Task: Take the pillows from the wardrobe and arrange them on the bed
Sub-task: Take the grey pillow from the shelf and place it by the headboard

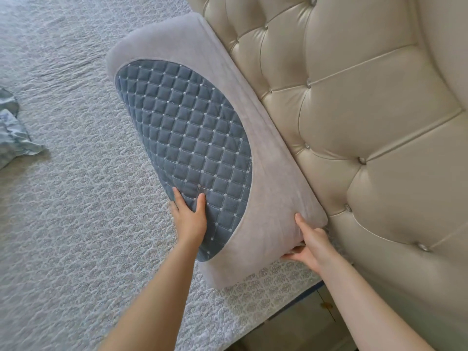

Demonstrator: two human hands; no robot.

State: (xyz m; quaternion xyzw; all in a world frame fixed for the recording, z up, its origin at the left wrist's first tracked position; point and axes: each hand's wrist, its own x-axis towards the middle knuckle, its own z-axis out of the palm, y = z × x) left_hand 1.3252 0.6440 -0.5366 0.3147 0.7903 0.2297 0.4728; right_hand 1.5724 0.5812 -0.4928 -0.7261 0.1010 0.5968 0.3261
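Pillow: a long grey pillow (255,173) with a blue quilted oval panel lies on the bed (76,224), its far long side pressed against the headboard (367,122).
Position: it runs along the foot of the headboard, from the near right end of the bed toward the far left.
Left hand: the left hand (190,219) grips the pillow's near edge at the blue panel, thumb on top of the quilting, the other fingers (177,196) curled over and under the edge, so they are clamped on the pillow.
Right hand: the right hand (310,243) holds the near right corner beside the headboard, thumb on the grey top, fingers tucked beneath the corner, clamped on it too.
Bed cover: a pale grey textured bedspread covers the bed.
Other cloth: a crumpled light blue cloth (12,130) lies at the far left edge, well apart from the pillow.
Headboard: cream, padded, buttoned in tufts.
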